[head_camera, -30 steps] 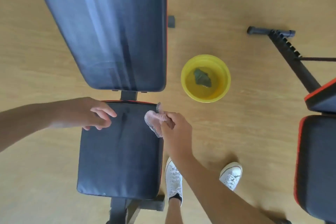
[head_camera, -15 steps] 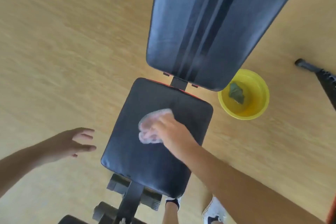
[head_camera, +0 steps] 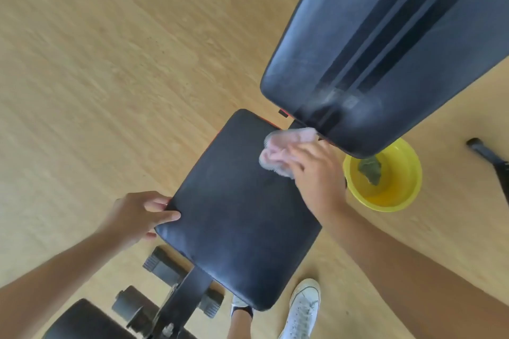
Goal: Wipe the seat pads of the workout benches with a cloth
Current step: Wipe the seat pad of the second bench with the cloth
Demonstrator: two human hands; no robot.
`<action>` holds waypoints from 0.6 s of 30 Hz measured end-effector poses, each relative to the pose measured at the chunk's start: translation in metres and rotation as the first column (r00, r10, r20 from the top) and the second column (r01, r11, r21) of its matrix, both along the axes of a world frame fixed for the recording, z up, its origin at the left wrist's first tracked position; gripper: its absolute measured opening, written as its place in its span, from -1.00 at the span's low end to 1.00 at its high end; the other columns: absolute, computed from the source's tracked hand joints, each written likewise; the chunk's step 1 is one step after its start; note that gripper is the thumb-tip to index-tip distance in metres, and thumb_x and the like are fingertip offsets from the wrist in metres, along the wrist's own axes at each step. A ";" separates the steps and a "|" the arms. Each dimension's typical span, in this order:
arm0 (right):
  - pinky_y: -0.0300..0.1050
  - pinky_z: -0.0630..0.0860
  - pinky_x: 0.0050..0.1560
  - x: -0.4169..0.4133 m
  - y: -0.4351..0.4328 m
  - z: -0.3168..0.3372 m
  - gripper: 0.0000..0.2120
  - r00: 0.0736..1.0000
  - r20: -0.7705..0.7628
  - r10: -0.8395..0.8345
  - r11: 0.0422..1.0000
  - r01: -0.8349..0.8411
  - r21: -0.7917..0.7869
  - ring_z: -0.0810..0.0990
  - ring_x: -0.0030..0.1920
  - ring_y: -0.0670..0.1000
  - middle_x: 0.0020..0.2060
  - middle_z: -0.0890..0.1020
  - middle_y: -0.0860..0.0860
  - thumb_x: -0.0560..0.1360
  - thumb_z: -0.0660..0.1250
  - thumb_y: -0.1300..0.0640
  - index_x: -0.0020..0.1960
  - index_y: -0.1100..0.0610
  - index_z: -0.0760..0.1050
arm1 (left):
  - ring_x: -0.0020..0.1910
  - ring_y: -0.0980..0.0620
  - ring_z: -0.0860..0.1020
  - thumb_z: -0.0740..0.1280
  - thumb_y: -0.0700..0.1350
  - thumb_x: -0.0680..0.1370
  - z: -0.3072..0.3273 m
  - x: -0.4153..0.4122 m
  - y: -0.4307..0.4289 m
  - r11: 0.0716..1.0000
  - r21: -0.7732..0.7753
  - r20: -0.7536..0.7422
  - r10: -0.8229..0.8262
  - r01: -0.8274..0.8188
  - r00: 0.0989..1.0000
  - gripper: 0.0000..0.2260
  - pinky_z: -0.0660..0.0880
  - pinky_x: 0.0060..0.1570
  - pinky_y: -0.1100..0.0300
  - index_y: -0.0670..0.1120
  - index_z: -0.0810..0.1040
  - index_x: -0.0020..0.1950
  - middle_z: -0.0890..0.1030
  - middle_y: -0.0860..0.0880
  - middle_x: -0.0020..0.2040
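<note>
A black seat pad (head_camera: 237,209) of a workout bench fills the middle of the head view. My right hand (head_camera: 316,173) presses a pale pink cloth (head_camera: 278,151) flat on the pad's far right corner, just under the raised black back pad (head_camera: 391,44). My left hand (head_camera: 137,215) grips the pad's near left edge, thumb on top and fingers curled under.
A yellow basin (head_camera: 405,190) with liquid and a dark green rag (head_camera: 370,169) stands on the wooden floor right of the bench. The bench's black frame and foot rollers (head_camera: 170,297) lie below the seat. A black bar (head_camera: 490,157) shows at the right edge. My white shoe (head_camera: 303,311) is beside the seat.
My right hand slid the cloth from the middle of the seat pad toward its far right corner. My left hand came off the floor side and took hold of the pad's left edge.
</note>
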State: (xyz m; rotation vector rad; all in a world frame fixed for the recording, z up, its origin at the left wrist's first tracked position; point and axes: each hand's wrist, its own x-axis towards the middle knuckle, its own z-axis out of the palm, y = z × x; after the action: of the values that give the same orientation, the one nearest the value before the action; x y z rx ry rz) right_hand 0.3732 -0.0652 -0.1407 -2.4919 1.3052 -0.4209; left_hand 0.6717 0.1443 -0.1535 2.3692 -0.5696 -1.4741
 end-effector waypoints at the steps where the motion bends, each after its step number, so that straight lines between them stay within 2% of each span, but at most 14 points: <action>1: 0.08 0.62 -0.08 -0.001 -0.011 0.004 -0.85 0.966 0.032 -0.258 0.965 0.256 0.056 0.59 -0.15 0.13 -0.14 0.76 0.03 0.62 0.41 0.21 0.04 0.10 0.76 | -0.07 -0.04 0.75 0.65 -0.13 0.41 -0.001 -0.002 0.001 0.999 -0.003 -0.017 0.044 -0.044 0.999 -0.83 0.71 -0.33 0.15 0.08 0.76 -0.08 0.76 0.03 -0.03; 2: 0.08 0.62 -0.02 0.002 -0.008 -0.001 -0.83 0.901 0.098 -0.422 0.903 0.410 0.125 0.58 -0.13 0.12 -0.13 0.76 0.06 0.65 0.38 0.19 0.05 0.11 0.77 | -0.06 -0.05 0.74 0.64 -0.15 0.41 -0.003 -0.004 0.002 0.997 -0.011 -0.028 0.079 -0.079 0.996 -0.83 0.71 -0.35 0.15 0.05 0.76 -0.06 0.75 0.00 -0.01; 3: 0.06 0.62 0.03 0.011 0.007 -0.003 -0.82 0.871 0.144 -0.469 0.879 0.445 0.170 0.58 -0.09 0.10 -0.12 0.75 0.07 0.65 0.38 0.22 0.06 0.13 0.77 | -0.06 -0.06 0.74 0.64 -0.17 0.42 -0.004 -0.005 0.003 0.994 -0.019 -0.040 0.108 -0.108 0.993 -0.82 0.70 -0.37 0.17 0.02 0.77 -0.04 0.75 -0.01 0.00; 4: -0.03 0.60 0.08 0.025 0.031 -0.006 -0.82 0.895 0.168 -0.414 0.902 0.377 0.212 0.56 -0.03 0.06 -0.13 0.73 0.07 0.62 0.38 0.25 0.04 0.13 0.78 | -0.05 -0.05 0.74 0.64 -0.18 0.42 -0.004 -0.006 0.003 0.991 -0.025 -0.054 0.130 -0.132 0.990 -0.82 0.69 -0.37 0.18 0.01 0.77 -0.02 0.74 -0.01 0.02; 6: -0.37 0.47 0.12 0.049 0.088 -0.006 -0.86 0.978 0.195 -0.074 0.943 0.005 0.332 0.56 -0.02 -0.08 -0.13 0.70 -0.01 0.52 0.43 0.18 -0.02 0.07 0.77 | -0.04 -0.03 0.73 0.64 -0.19 0.42 -0.004 -0.006 0.004 0.985 -0.019 -0.088 0.172 -0.174 0.981 -0.81 0.69 -0.37 0.18 0.02 0.77 -0.03 0.74 -0.01 0.03; 7: -0.38 0.42 0.11 0.053 0.116 -0.005 -0.94 0.964 0.191 0.187 0.914 -0.242 0.324 0.60 -0.07 -0.13 -0.17 0.70 -0.04 0.44 0.52 0.12 -0.11 0.04 0.76 | -0.04 -0.03 0.73 0.65 -0.19 0.41 -0.003 -0.005 0.004 0.982 -0.011 -0.106 0.186 -0.188 0.977 -0.81 0.69 -0.37 0.18 0.04 0.76 -0.06 0.74 0.00 0.02; 9: -0.24 0.43 0.20 0.052 0.141 -0.005 -0.92 0.765 0.103 0.636 0.739 -0.642 0.204 0.66 -0.13 -0.11 -0.20 0.72 -0.06 0.38 0.57 0.12 -0.13 0.08 0.75 | -0.07 -0.02 0.74 0.66 -0.20 0.40 -0.004 -0.003 0.004 0.980 -0.004 -0.128 0.196 -0.198 0.972 -0.79 0.69 -0.36 0.17 0.08 0.75 -0.12 0.75 0.00 0.01; 10: -0.25 0.48 0.22 0.050 0.133 -0.006 -0.89 0.667 0.095 0.739 0.641 -0.739 0.209 0.64 -0.11 -0.12 -0.14 0.73 -0.06 0.46 0.47 0.16 -0.03 0.08 0.74 | -0.07 -0.03 0.75 0.67 -0.20 0.39 -0.005 -0.003 0.004 0.978 -0.007 -0.131 0.207 -0.210 0.970 -0.79 0.70 -0.36 0.16 0.09 0.75 -0.15 0.75 0.00 -0.01; 11: -0.34 0.52 0.15 0.050 0.116 -0.006 -0.81 0.646 0.124 0.754 0.612 -0.758 0.225 0.59 -0.12 -0.21 -0.10 0.73 -0.12 0.52 0.35 0.16 0.04 0.01 0.71 | -0.07 -0.04 0.75 0.67 -0.20 0.38 -0.005 -0.003 0.005 0.974 -0.014 -0.133 0.221 -0.225 0.966 -0.79 0.70 -0.35 0.16 0.10 0.75 -0.16 0.76 0.00 -0.01; 12: -0.48 0.50 0.04 0.051 0.094 -0.003 -0.75 0.717 0.184 0.672 0.677 -0.696 0.240 0.55 -0.14 -0.30 -0.09 0.72 -0.21 0.56 0.27 0.14 0.05 -0.09 0.69 | -0.05 -0.05 0.75 0.67 -0.19 0.38 -0.006 -0.003 0.006 0.971 -0.025 -0.138 0.231 -0.237 0.963 -0.79 0.70 -0.33 0.16 0.11 0.76 -0.15 0.76 0.00 -0.01; 14: -0.57 0.43 -0.01 0.055 0.047 0.000 -0.73 0.930 0.205 0.304 0.911 -0.347 0.221 0.51 -0.12 -0.38 -0.11 0.66 -0.31 0.58 0.30 0.19 0.01 -0.10 0.73 | -0.04 -0.04 0.75 0.67 -0.16 0.39 -0.009 -0.004 0.007 0.968 -0.041 -0.142 0.240 -0.248 0.960 -0.78 0.70 -0.31 0.19 0.11 0.77 -0.09 0.76 0.01 -0.01; 16: -0.33 0.47 -0.14 0.066 0.022 0.002 -0.80 0.981 0.172 -0.093 0.984 0.064 0.167 0.35 -0.20 -0.17 -0.29 0.56 -0.17 0.50 0.42 0.34 -0.17 0.10 0.75 | -0.05 -0.03 0.76 0.67 -0.17 0.38 -0.011 -0.003 0.009 0.960 -0.030 -0.158 0.269 -0.277 0.950 -0.76 0.69 -0.32 0.20 0.07 0.78 -0.02 0.78 0.02 -0.03; 17: -0.15 0.46 -0.22 0.076 0.024 0.001 -0.79 0.967 0.132 -0.219 0.968 0.199 0.152 0.25 -0.22 -0.11 -0.36 0.47 -0.11 0.46 0.45 0.37 -0.29 0.15 0.67 | -0.07 -0.04 0.78 0.67 -0.17 0.38 -0.011 -0.001 0.009 0.958 -0.015 -0.188 0.278 -0.286 0.942 -0.75 0.70 -0.30 0.18 0.05 0.79 0.01 0.80 0.01 -0.04; 18: -0.07 0.42 -0.24 0.089 0.038 0.000 -0.75 0.960 0.115 -0.255 0.958 0.235 0.162 0.27 -0.21 -0.05 -0.37 0.44 -0.08 0.44 0.45 0.40 -0.35 0.15 0.59 | -0.10 -0.04 0.80 0.66 -0.17 0.40 -0.011 0.001 0.008 0.957 0.007 -0.227 0.282 -0.288 0.932 -0.76 0.71 -0.27 0.15 0.05 0.79 0.03 0.82 -0.01 -0.06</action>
State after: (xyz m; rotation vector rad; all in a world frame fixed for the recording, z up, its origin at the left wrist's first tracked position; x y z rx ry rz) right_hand 0.4625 -0.0267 -0.1402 -2.1498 1.5371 -0.5194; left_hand 0.6726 0.1525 -0.1647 2.1152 -0.1774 -1.5577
